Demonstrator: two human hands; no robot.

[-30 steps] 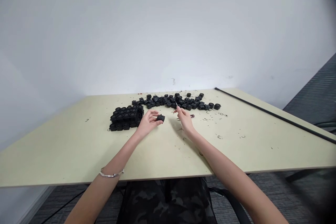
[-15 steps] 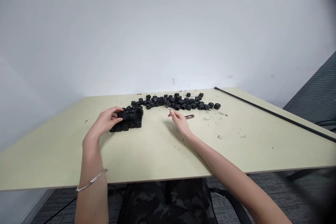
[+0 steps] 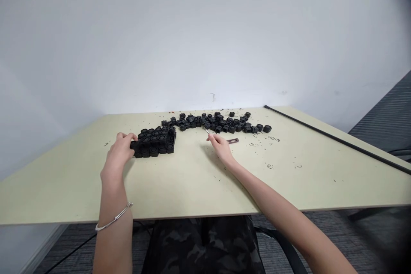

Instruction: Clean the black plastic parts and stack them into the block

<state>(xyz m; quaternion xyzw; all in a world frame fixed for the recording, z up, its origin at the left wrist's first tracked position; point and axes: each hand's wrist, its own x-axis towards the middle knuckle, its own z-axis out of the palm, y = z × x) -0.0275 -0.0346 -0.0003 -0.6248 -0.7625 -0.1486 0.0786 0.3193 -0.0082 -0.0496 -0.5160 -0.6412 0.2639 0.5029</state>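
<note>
Tip of the slender metal tool point(image 3: 206, 130) in the right hand point(image 3: 220, 145), too small to identify

Your worktop point(image 3: 192, 180), as logged: stacked block point(image 3: 154, 142) left of centre, loose parts point(image 3: 218, 122) behind and to its right, small strip point(image 3: 233, 140) just in front of them, long rod point(image 3: 334, 137) along the right edge.

Black plastic connectors point(image 3: 153, 143) lie packed in a flat, rectangular grid.
</note>
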